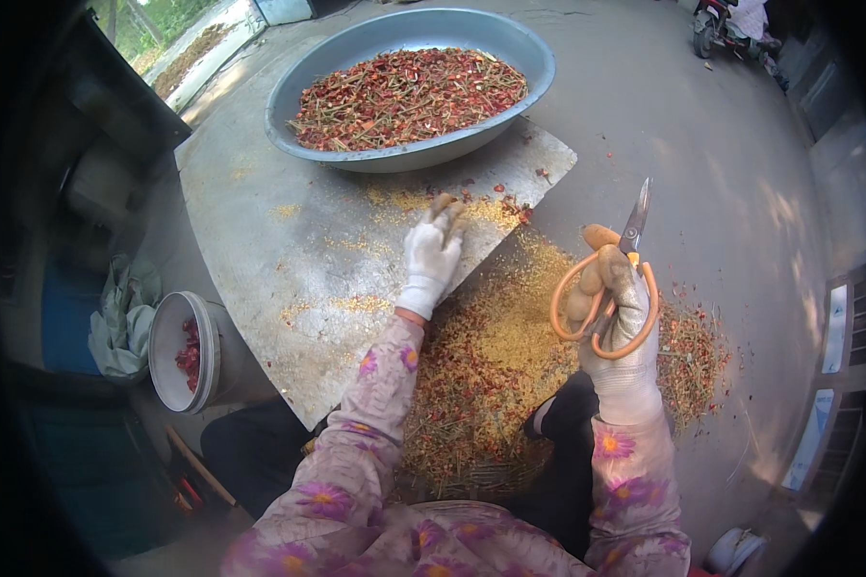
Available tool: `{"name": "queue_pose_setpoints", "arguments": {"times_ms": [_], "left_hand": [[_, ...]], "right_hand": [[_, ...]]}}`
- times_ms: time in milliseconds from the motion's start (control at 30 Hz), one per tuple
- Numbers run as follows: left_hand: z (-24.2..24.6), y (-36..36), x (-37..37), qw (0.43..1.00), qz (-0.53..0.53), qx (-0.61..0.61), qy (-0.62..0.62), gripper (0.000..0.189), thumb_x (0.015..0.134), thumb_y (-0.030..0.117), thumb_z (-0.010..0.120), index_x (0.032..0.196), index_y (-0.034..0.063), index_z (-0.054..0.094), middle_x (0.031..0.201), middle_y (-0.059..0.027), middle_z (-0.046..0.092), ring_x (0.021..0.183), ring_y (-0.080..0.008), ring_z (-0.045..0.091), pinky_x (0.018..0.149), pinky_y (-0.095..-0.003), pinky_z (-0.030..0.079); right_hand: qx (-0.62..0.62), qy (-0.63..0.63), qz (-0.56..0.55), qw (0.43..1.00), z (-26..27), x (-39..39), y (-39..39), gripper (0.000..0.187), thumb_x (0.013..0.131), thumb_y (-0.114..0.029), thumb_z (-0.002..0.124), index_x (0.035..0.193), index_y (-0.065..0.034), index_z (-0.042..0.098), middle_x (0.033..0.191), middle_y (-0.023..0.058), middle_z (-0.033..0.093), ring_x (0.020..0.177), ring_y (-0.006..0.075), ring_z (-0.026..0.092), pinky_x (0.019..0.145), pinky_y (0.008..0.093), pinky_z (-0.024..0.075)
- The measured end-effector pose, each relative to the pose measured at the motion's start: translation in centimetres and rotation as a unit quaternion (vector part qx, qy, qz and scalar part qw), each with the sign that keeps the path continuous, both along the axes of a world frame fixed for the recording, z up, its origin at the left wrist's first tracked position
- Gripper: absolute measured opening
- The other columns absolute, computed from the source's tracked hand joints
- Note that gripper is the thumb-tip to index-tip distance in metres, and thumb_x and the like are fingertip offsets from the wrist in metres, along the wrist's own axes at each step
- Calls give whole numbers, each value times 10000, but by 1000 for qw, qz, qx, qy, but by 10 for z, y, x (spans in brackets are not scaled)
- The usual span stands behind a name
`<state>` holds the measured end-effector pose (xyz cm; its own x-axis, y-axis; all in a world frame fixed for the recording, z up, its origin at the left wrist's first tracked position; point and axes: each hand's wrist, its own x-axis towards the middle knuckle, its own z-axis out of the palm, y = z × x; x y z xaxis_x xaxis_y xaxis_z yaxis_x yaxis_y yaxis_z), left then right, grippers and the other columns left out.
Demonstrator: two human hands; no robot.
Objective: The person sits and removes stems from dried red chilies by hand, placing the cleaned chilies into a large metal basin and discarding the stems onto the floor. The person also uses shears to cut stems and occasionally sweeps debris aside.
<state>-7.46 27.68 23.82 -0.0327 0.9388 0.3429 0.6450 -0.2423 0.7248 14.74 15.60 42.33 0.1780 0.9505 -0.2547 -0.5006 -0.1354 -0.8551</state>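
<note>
My left hand [434, 245], in a white glove with soiled fingertips, rests over a grey board [238, 238] strewn with yellow seeds [361, 303]. Its fingers are slightly apart near red dried pepper bits [516, 209] at the board's edge; whether anything small lies under the fingertips I cannot tell. My right hand [613, 303], also gloved, holds scissors [636, 216] with orange-coated handles, blades upward and nearly together. Beyond the left hand, a large metal basin [418, 159] stands on the board, holding cut red peppers and stems [411, 97].
A heap of seeds, stems and pepper bits [476, 389] covers the floor between my legs, with a smaller pile [689, 360] at right. A white bucket [206, 353] with red pieces lies tilted at left beside a pale sack [123, 317]. A parked motorbike [729, 29] is far right.
</note>
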Motion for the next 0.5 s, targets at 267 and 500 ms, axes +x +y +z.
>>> {"name": "queue_pose_setpoints", "arguments": {"times_ms": [267, 500], "left_hand": [[-35, 79, -127, 869, 294, -117, 379, 607, 952, 506, 528, 1337, 42, 587, 1438, -202, 521, 1362, -409, 444, 1103, -566, 352], [-38, 112, -18, 927, 155, -94, 330, 612, 959, 567, 481, 1302, 79, 618, 1378, -226, 559, 1291, -426, 503, 1068, -519, 410]], "right_hand": [[64, 151, -102, 981, 0, 29, 1, 360, 1004, -215, 618, 1246, 48, 569, 743, -1, 604, 547, 91, 560, 453, 209, 435], [43, 140, -112, 983, 2, 34, 2, 359, 993, -186, 635, 1246, 60, 570, 737, 1, 596, 542, 72, 526, 446, 202, 416]]}}
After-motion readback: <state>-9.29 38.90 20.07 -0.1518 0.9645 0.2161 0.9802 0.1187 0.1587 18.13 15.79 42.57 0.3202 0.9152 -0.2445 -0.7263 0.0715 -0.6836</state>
